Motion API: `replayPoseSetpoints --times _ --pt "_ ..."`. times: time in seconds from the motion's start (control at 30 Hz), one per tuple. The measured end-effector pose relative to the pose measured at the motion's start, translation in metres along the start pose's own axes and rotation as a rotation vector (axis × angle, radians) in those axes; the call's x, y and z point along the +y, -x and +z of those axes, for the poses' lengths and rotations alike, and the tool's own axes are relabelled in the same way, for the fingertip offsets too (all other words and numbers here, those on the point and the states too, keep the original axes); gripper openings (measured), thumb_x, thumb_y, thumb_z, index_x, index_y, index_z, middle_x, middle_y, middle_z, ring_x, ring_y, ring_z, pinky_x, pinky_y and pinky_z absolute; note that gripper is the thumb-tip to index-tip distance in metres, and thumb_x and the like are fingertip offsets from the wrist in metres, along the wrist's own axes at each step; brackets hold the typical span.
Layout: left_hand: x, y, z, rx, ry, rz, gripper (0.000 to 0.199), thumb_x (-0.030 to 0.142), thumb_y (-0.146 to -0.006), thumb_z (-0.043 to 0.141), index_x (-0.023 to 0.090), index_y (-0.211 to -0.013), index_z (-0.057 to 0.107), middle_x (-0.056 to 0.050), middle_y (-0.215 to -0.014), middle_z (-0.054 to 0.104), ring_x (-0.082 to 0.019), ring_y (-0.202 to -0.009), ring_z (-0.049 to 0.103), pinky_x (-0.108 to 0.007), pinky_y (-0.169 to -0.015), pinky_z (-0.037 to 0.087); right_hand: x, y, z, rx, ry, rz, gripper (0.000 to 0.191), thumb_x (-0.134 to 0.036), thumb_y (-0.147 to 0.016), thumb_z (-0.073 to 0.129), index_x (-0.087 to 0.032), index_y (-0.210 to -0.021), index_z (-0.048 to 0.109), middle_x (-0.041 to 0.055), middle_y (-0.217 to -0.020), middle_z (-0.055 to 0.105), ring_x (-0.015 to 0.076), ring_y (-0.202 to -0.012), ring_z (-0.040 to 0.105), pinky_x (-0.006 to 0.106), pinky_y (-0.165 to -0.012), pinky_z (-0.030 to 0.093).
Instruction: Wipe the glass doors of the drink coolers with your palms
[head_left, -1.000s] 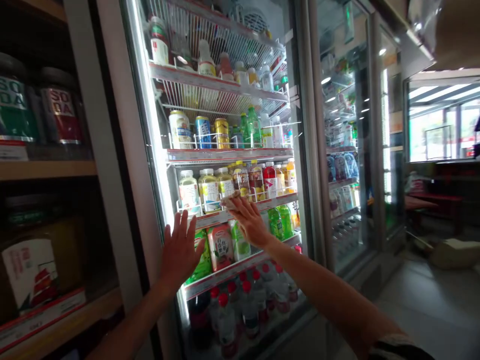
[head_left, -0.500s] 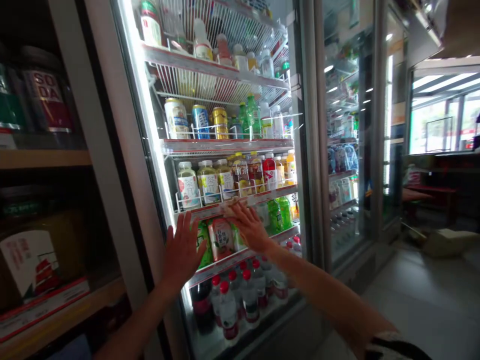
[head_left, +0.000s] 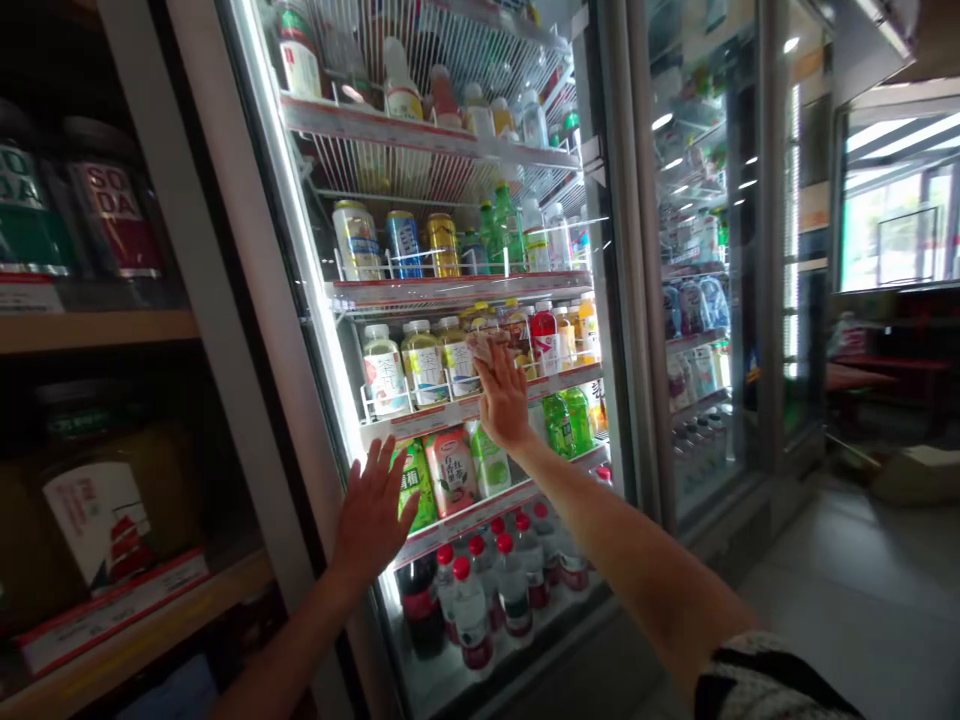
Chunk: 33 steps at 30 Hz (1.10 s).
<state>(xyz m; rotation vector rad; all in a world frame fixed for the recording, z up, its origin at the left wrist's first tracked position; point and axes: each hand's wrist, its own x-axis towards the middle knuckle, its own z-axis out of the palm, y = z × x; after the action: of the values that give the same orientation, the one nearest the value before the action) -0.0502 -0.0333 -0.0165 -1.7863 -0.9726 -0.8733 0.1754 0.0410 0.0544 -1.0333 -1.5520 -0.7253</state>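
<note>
My right hand (head_left: 504, 400) presses a thin, pale, crumpled cloth or tissue (head_left: 487, 348) to the glass door (head_left: 480, 285) of a lit drinks fridge, in front of the shelf of bottled teas. The cloth shows only at the fingertips; the rest lies under the hand. Lower down on the left, my left hand (head_left: 375, 515) rests with spread fingers against the door, and it holds nothing. Behind the glass near it stand a green drink carton (head_left: 416, 485) and a red one (head_left: 452, 470).
Bottles with red caps (head_left: 471, 610) fill the fridge bottom. To the left is a wooden shelf (head_left: 97, 328) with soda bottles (head_left: 116, 205). A second fridge door (head_left: 690, 250) stands to the right, above a tiled floor (head_left: 817, 590).
My right hand has slid up the glass with the cloth, from the shelf edge to the tea bottles. My left hand stays at the door, slightly lower and further right in view.
</note>
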Motion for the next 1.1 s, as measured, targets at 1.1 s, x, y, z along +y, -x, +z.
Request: replayPoseSetpoints --times 1.1 --pt "0.024 0.059 -0.002 -0.107 0.143 -0.094 0.068 0.024 -0.085 0.047 0.018 -0.145 0.015 -0.016 -0.150 0.028 -0.029 -0.140 0.023 -0.051 -0.109 0.030 -0.024 0.173 -0.002 -0.335 -0.062 -0.318 0.054 -0.013 -0.085 0.047 -0.024 -0.138 0.043 0.0061 -0.148 0.036 0.0216 -0.141 0.023 0.048 -0.113 0.021"
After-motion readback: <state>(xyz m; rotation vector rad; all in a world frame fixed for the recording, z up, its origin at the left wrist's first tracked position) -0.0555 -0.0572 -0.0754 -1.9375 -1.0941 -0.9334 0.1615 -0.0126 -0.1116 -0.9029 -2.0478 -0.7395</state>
